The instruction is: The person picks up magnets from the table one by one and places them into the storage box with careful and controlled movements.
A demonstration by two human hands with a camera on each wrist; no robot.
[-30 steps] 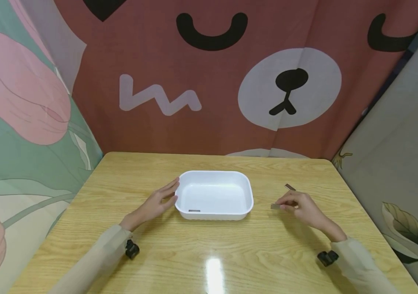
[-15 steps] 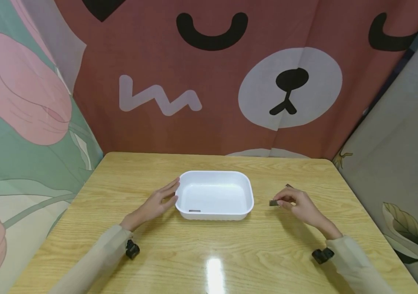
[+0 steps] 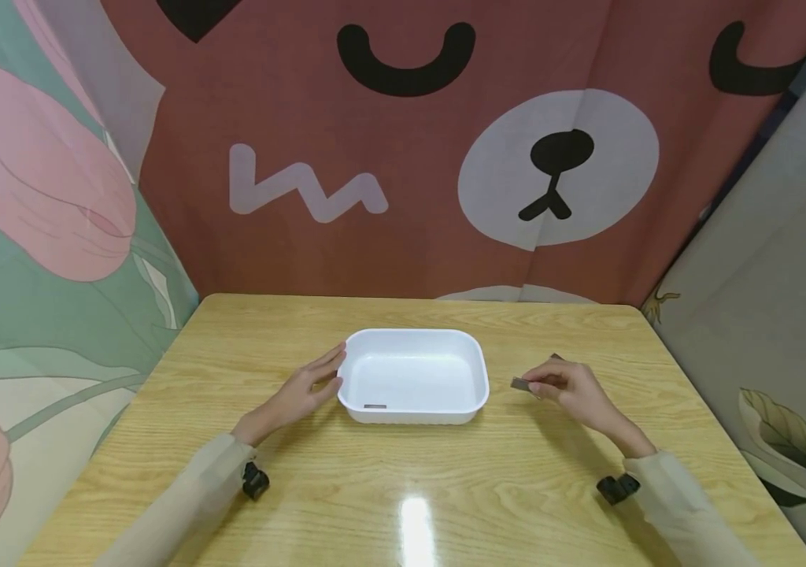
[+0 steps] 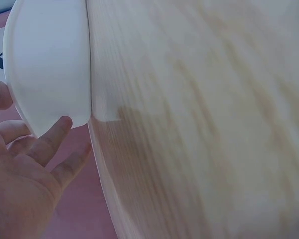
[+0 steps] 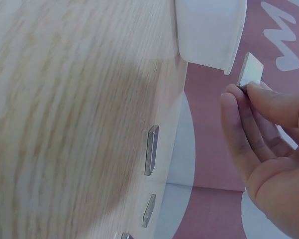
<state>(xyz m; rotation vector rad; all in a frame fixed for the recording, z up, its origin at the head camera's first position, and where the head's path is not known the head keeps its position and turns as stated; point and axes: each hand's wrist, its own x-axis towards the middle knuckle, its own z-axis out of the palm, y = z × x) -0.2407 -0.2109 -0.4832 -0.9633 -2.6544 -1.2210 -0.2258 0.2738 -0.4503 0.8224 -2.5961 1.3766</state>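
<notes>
Head view shows a white container [image 3: 417,378] in the middle of the table [image 3: 346,488], and to the right of it the right hand [image 3: 576,394], which pinches a small metal plate [image 3: 519,384] between thumb and fingers. The relation which seems to matter most is this one: the container lies to the left of the pinched plate, at nearly the same depth, with a gap of table between its right wall and the left end of the plate. The plate points out of the fingertips toward that wall, and its long axis runs roughly left to right, as does the long axis of the container. In the right wrist view the plate is raised above the table, but its height against the rim is difficult to judge.

The left hand [image 3: 293,398] is at the opposite end, with fingers extended and touching the left wall of the container (it grasps nothing), so the right hand is the nearer one to the plate. A thin grey strip [image 3: 375,406] shows inside the container, at the near left (whether a plate or a label, one cannot tell). Three more metal pieces [image 5: 151,150] rest on the table beside the right hand, well apart from the container.
</notes>
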